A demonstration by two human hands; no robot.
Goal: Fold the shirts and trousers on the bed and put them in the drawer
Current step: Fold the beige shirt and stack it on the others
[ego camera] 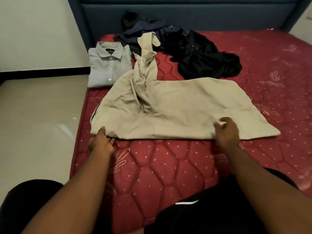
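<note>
Two hands are working the near hem of the beige shirt (177,108), which is lying spread across the red bed (168,166) just in front of you. Your left hand (102,141) is pinching the left corner, thumb on top of the cloth and fingers (111,141) tucked under the edge. Your right hand (226,132) is gripping a small bunch of fabric near the right end of the hem, fingers curled round it.

The trouble is sitting in the middle: one sleeve (145,70) is twisted and trailing away from you towards the dark clothes pile (199,56). If you are folding from this grip, that rope of cloth is likely getting trapped inside and leaving a lumpy fold. It may also be dragging a dark garment along, since its far end is lying against the heap.

Your right hand is holding inside the corner, not at it, so the loose flap beyond it could be flopping askew as you lift.

The folded grey shirt (109,65) is resting just beside the beige one's far left edge, near the bed's side; a wide sweep could be nudging it off onto the floor (42,107). No drawer is showing here.
</note>
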